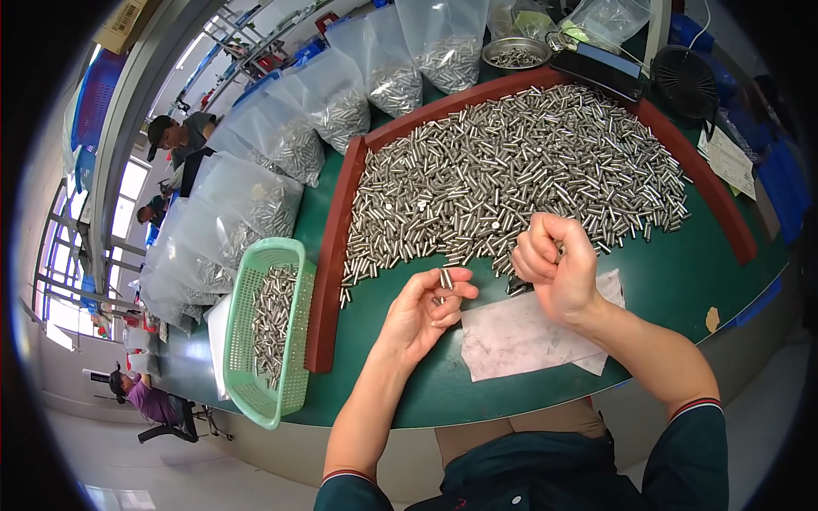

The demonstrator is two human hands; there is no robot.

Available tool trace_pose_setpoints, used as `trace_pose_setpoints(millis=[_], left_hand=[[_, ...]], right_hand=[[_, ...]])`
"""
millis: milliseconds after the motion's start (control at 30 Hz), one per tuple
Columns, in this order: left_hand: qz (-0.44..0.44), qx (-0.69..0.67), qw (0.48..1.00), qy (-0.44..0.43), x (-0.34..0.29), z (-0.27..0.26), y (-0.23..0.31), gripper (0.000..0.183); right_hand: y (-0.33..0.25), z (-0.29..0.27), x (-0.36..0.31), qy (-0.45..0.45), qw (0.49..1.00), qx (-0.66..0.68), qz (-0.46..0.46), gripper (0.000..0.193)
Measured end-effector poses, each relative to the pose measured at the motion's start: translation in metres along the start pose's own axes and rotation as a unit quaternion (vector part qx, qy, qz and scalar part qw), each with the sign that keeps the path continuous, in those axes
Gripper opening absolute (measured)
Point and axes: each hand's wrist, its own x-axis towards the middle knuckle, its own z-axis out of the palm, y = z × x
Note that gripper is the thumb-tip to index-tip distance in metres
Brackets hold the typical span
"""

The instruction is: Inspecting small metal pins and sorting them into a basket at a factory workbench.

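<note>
At far left, clear bags [256,204] of metal pins stand in a row along the table's [682,281] back edge. Just in front of them a green basket [247,375] overhangs the near edge, partly filled with pins.

A red rim [328,281] bounds the work area on the green table. Inside it lies a broad pile of pins [520,170], spreading from the rim's left side to its right.

The left hand [422,311] enters from the lower edge, forearm angled up and to the right, palm turned upward. Its thumb and forefinger pinch a few pins [445,279] upright at the fingertips; the other fingers curl loosely beneath. The hand hovers at the pile's near edge.

The right hand [558,264] is raised just beside it, wrist bent, back of the hand toward the camera. Its fingers are curled into a fist with pins showing between them. The fist sits over the pile's near fringe.

Below the right hand a white sheet [520,336] lies flat on the table. A metal bowl [515,53] and a small black fan [686,81] stand at the far side.
</note>
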Motion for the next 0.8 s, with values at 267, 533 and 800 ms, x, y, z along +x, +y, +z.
trace_pose_setpoints(millis=[267, 533, 800], left_hand=[[0.159, 0.180, 0.966, 0.097, 0.005, -0.010, 0.007, 0.029], [0.323, 0.700, 0.606, 0.196, 0.018, 0.001, -0.004, 0.013], [0.216, 0.684, 0.685, 0.131, -0.001, 0.009, -0.001, 0.008]], right_hand=[[0.000, -0.002, 0.000, -0.005, 1.000, 0.000, -0.004, 0.030], [0.001, 0.000, -0.001, -0.017, 0.999, -0.029, 0.004, 0.032], [0.002, -0.002, -0.002, -0.024, 1.000, -0.020, 0.000, 0.032]])
